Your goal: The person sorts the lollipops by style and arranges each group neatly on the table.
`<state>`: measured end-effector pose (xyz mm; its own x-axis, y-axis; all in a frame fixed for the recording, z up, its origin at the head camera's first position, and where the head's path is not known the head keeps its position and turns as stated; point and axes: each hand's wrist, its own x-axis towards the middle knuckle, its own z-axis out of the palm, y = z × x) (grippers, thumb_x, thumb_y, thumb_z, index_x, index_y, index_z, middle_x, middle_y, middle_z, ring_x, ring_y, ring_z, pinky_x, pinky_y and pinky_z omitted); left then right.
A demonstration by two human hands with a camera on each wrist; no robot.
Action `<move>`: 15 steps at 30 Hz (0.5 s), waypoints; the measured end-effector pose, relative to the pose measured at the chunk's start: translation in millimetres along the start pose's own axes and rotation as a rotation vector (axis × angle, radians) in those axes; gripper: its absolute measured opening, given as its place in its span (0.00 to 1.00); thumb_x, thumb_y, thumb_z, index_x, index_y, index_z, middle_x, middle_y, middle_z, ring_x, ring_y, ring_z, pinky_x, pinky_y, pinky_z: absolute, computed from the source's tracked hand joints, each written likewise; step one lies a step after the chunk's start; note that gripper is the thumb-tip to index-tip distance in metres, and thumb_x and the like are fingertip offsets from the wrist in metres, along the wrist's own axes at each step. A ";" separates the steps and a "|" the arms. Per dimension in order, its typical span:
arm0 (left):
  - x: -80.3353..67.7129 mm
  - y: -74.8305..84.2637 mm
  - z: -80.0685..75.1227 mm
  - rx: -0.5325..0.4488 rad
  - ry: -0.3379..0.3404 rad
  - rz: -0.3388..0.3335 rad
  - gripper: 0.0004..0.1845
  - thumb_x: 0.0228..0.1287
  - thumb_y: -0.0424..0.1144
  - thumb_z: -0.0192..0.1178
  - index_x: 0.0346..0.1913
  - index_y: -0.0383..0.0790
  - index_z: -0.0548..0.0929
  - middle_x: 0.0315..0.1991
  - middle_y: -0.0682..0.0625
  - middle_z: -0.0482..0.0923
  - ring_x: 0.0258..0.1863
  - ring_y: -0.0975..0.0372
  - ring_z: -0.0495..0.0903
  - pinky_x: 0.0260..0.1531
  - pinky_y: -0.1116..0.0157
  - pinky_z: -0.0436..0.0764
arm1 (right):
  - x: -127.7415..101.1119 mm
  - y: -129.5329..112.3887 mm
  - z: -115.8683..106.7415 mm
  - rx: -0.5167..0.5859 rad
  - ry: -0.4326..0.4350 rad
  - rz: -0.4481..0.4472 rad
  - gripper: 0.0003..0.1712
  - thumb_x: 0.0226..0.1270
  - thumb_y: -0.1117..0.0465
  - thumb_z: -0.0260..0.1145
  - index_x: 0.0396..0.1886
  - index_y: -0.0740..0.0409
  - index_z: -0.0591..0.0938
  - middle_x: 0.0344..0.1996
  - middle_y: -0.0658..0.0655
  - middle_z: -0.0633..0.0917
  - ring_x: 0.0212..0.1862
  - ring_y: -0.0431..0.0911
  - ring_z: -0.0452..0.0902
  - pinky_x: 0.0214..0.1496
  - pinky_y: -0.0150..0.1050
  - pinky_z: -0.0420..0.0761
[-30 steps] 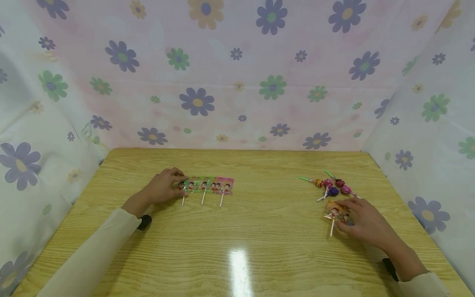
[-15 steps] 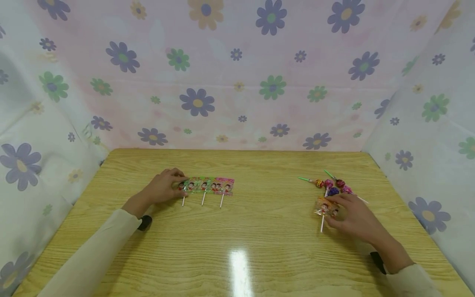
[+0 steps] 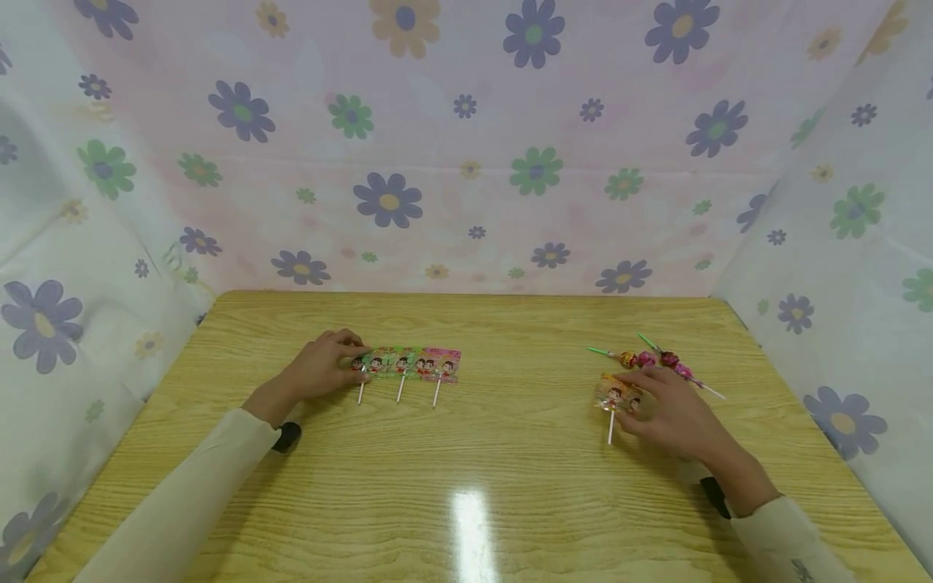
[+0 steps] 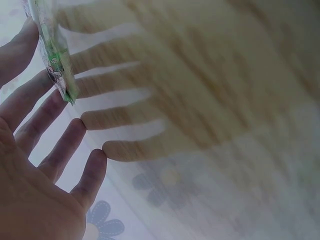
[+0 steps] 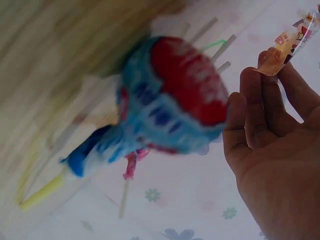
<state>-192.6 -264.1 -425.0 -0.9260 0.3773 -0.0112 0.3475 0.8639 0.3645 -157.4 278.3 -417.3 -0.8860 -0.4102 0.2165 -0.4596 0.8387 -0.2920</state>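
Note:
Three flat lollipops in clear printed wrappers lie in a row at the left of the table in the head view: two green ones, including a middle green lollipop, and a pink lollipop at the right end. My left hand pinches the leftmost green lollipop by its wrapper's edges, its other fingers spread and touching the table. My right hand holds an orange-wrapped lollipop between thumb and fingers, stick pointing down toward me. A blue and red ball lollipop looms close in the right wrist view.
Behind my right hand lie several ball lollipops, among them a yellow-orange one with a green stick, a dark red one and a pink one. Flowered cloth walls the back and sides of the table.
My right hand has moved left and slightly away from me with the orange-wrapped lollipop, and now covers the purple ball lollipop. My left hand and the row have stayed in place.

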 end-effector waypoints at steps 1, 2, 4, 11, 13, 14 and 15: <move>-0.2 0.2 0.0 0.000 -0.001 -0.002 0.30 0.65 0.49 0.66 0.66 0.39 0.78 0.63 0.41 0.73 0.60 0.42 0.71 0.53 0.36 0.70 | 1.8 -1.4 0.4 -0.002 -0.002 -0.004 0.31 0.56 0.52 0.76 0.58 0.58 0.82 0.51 0.64 0.82 0.54 0.61 0.75 0.50 0.62 0.76; -0.5 0.4 0.0 -0.001 -0.002 -0.004 0.30 0.65 0.49 0.66 0.66 0.39 0.78 0.63 0.41 0.73 0.60 0.42 0.71 0.53 0.36 0.70 | 3.5 -2.8 0.7 -0.001 -0.003 -0.007 0.31 0.56 0.52 0.76 0.58 0.59 0.82 0.51 0.64 0.82 0.54 0.61 0.75 0.50 0.63 0.76; -0.6 0.6 0.1 -0.001 -0.002 -0.008 0.30 0.65 0.49 0.66 0.66 0.39 0.78 0.63 0.41 0.73 0.60 0.42 0.70 0.54 0.36 0.70 | 7.1 -5.9 1.2 0.000 -0.003 -0.017 0.31 0.55 0.52 0.76 0.58 0.59 0.82 0.51 0.64 0.82 0.54 0.61 0.76 0.50 0.62 0.76; 0.2 0.8 0.5 0.005 0.008 -0.006 0.30 0.64 0.49 0.67 0.66 0.39 0.78 0.63 0.41 0.73 0.60 0.43 0.71 0.53 0.39 0.71 | 18.2 -14.8 5.2 0.045 -0.030 -0.024 0.32 0.58 0.52 0.75 0.61 0.58 0.81 0.60 0.68 0.78 0.60 0.65 0.72 0.54 0.66 0.74; 0.1 0.7 0.5 0.008 0.007 -0.006 0.30 0.64 0.49 0.67 0.66 0.39 0.78 0.62 0.41 0.73 0.60 0.44 0.71 0.53 0.40 0.71 | 21.6 -16.4 8.2 0.058 -0.032 -0.030 0.32 0.58 0.52 0.75 0.61 0.58 0.81 0.59 0.67 0.78 0.60 0.64 0.73 0.53 0.65 0.75; -0.1 0.8 0.5 0.009 0.007 -0.006 0.30 0.64 0.49 0.67 0.66 0.39 0.78 0.62 0.42 0.73 0.60 0.44 0.71 0.53 0.40 0.71 | 23.4 -17.2 10.0 0.066 -0.034 -0.034 0.32 0.58 0.52 0.75 0.61 0.59 0.81 0.58 0.66 0.78 0.58 0.62 0.73 0.53 0.64 0.76; -0.4 0.9 0.4 0.007 0.007 -0.007 0.30 0.64 0.49 0.67 0.66 0.39 0.78 0.62 0.42 0.73 0.59 0.44 0.71 0.52 0.40 0.72 | 25.3 -17.8 11.9 0.065 -0.030 -0.040 0.32 0.58 0.52 0.75 0.61 0.58 0.81 0.57 0.65 0.79 0.57 0.61 0.74 0.51 0.62 0.77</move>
<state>-191.9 -263.3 -425.0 -0.9293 0.3693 -0.0075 0.3424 0.8688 0.3578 -172.3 248.8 -417.6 -0.8680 -0.4538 0.2014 -0.4965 0.7969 -0.3442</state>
